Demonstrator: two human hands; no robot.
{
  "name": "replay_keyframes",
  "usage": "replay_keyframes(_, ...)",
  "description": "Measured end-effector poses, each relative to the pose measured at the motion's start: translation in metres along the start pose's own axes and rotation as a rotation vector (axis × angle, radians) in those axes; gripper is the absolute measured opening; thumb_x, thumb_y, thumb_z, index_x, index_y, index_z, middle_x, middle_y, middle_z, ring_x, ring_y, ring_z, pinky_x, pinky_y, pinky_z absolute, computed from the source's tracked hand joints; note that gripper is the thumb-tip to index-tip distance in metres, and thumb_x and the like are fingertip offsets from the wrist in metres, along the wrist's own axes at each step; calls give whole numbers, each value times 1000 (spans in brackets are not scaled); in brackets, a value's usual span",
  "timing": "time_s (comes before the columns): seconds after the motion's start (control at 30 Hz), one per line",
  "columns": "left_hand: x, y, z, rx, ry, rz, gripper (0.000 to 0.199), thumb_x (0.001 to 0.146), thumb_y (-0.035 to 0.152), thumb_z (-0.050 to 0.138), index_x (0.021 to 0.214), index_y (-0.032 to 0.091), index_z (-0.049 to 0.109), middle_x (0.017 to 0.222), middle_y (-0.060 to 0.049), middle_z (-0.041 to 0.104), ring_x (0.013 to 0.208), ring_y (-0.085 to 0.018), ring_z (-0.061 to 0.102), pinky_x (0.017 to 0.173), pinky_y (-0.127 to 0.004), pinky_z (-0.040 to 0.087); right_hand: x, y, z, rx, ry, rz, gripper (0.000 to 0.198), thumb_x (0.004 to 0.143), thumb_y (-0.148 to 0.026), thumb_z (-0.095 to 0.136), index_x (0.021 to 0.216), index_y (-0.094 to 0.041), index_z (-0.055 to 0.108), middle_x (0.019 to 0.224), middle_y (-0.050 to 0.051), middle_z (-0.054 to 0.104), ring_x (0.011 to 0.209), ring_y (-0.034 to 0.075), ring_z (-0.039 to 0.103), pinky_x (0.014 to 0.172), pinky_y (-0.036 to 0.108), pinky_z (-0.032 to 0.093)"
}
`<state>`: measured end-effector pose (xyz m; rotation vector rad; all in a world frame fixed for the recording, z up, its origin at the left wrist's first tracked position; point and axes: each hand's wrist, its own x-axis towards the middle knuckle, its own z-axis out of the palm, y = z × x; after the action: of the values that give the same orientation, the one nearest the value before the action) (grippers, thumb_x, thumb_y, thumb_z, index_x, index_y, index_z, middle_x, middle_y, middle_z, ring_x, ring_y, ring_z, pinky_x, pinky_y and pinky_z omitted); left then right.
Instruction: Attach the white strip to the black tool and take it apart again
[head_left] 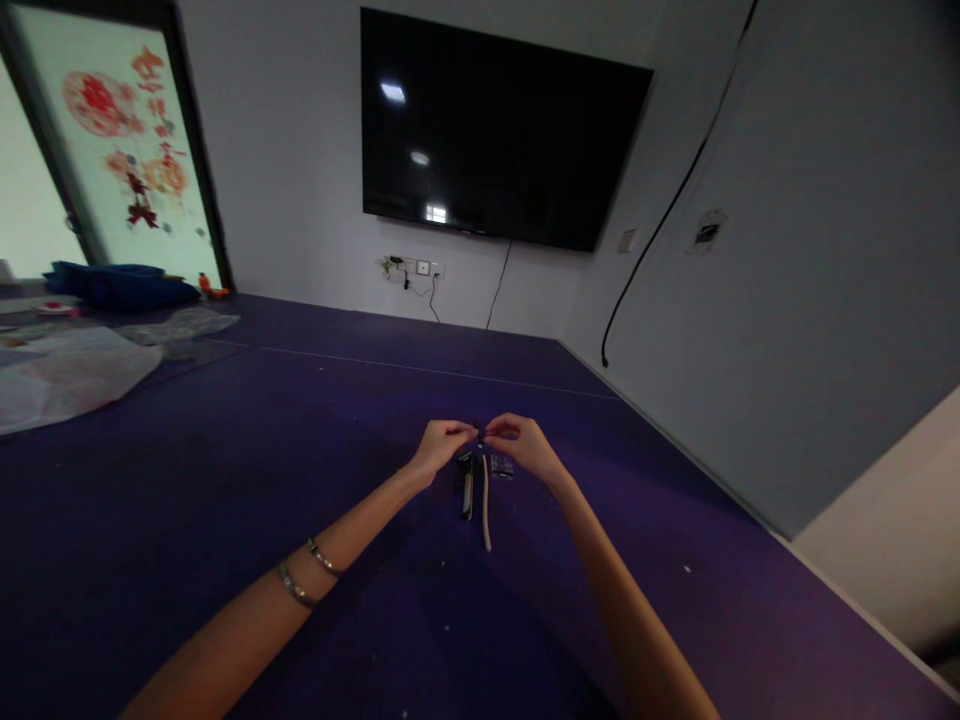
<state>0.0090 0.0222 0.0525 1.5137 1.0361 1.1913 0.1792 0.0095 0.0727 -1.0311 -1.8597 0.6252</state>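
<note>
My left hand (441, 447) and my right hand (525, 445) meet just above the purple table, both closed in a pinch. Between their fingertips is a small dark part (480, 432), too small to name. Under the hands lies a black item with a pale strip (468, 493), its kind unclear. Beside it a thin, cream-coloured, slightly curved strip (486, 510) lies lengthwise. A small clear packet or sheet with a dark pattern (502, 467) rests partly beneath my right hand. Two bracelets circle my left forearm.
The purple surface (337, 560) reaches back to a grey wall bearing a large screen (502, 130). At the far left are a white plastic sheet (75, 375), dark blue cloth (124, 285) and a small orange item (210, 288). A black cable (660, 220) hangs along the right wall.
</note>
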Motion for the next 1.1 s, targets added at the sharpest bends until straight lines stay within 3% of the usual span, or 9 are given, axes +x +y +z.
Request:
replay_keyframes(0.3,-5,-3,3,-108,-19,-58,18,71,24,61,82,12,69,82,-8,70,79,-17,62,68,-26,48,-3,-3,9,158,-15,193,20,62,-26,66,78,-17,59,70,1,62,60,13,58,47,22,48)
replay_keyframes(0.63,-9,-2,4,-103,-121,-120,21,71,29,61,80,11,66,83,-8,67,78,-16,61,63,-24,48,-3,-1,0,201,9,206,21,63,-30,65,78,-16,62,71,2,61,63,14,59,47,22,52)
replay_keyframes(0.73,-5,-8,2,54,-124,-60,23,72,31,59,83,12,66,85,-8,67,79,-17,61,66,-26,48,-3,5,-5,179,18,206,21,63,-29,65,79,-15,62,71,2,61,64,13,58,48,22,52)
replay_keyframes(0.93,1,-24,-2,662,-138,350,21,70,26,62,89,16,64,91,-6,66,90,-20,58,83,-32,43,-8,39,-22,64,75,300,16,61,-24,63,75,-16,62,67,1,61,58,12,56,42,21,48)
replay_keyframes(1.1,9,-35,12,925,-220,429,34,70,26,63,103,16,58,104,-8,62,101,-22,54,88,-33,41,-16,71,-25,-38,62,394,13,61,-20,61,73,-15,63,67,2,62,59,13,58,43,20,47)
